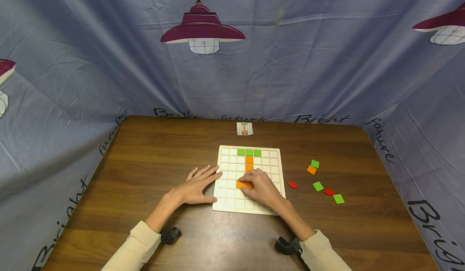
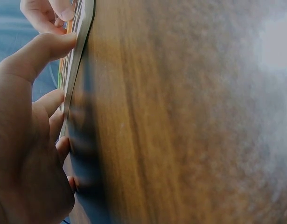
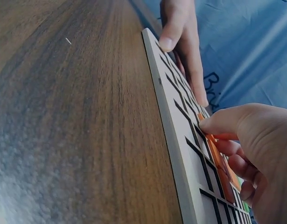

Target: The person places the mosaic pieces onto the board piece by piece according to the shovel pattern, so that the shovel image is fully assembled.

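Observation:
A pale square grid board (image 1: pixel 227 202) lies on the table. Three green tiles (image 1: pixel 249 152) sit in its far row, and a column of orange tiles (image 1: pixel 249 159) runs toward me from the middle one. My right hand (image 1: pixel 262 188) is over the board, thumb and fingers pinching an orange tile (image 1: pixel 239 184) at the column's left side. Another orange tile (image 1: pixel 248 185) shows just right of it, partly under the fingers. My left hand (image 1: pixel 197 188) is spread, its fingertips and thumb touching the board's left edge. Part of the column is hidden by the right hand.
Right of the board lie loose pieces: a red quarter-round piece (image 1: pixel 292 184), another red one (image 1: pixel 329 191), an orange tile (image 1: pixel 311 169) and several green tiles (image 1: pixel 318 186). A small pattern card (image 1: pixel 244 129) lies beyond the board. Printed cloth (image 1: pixel 254 81) hangs around the wooden table (image 1: pixel 156 154).

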